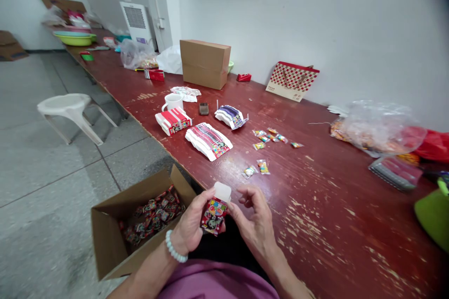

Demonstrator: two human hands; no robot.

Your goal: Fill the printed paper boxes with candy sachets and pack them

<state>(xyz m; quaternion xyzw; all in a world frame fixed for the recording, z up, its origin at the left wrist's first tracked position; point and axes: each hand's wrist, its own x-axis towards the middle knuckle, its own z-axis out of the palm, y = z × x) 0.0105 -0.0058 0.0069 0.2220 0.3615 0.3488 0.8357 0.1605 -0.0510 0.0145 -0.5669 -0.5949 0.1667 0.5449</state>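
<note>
My left hand [191, 224], with a pale bead bracelet on the wrist, is closed around a small colourful printed box [214, 212] whose white top flap stands open. My right hand [253, 215] sits right beside the box, fingers curled and pinched near the flap; what they hold, if anything, is too small to name. Both hands hover at the near edge of the long red-brown table [315, 205]. Just beyond them lie small wrapped candies [257, 168], with more candies [271, 138] farther out.
An open cardboard carton [140, 224] of filled small boxes stands on the floor at my left. Stacks of flat box blanks [209, 141], [173, 120], [229, 116], a white mug [172, 101], a closed brown box [204, 63], plastic bags [379, 128] and a white stool [68, 105] surround the spot.
</note>
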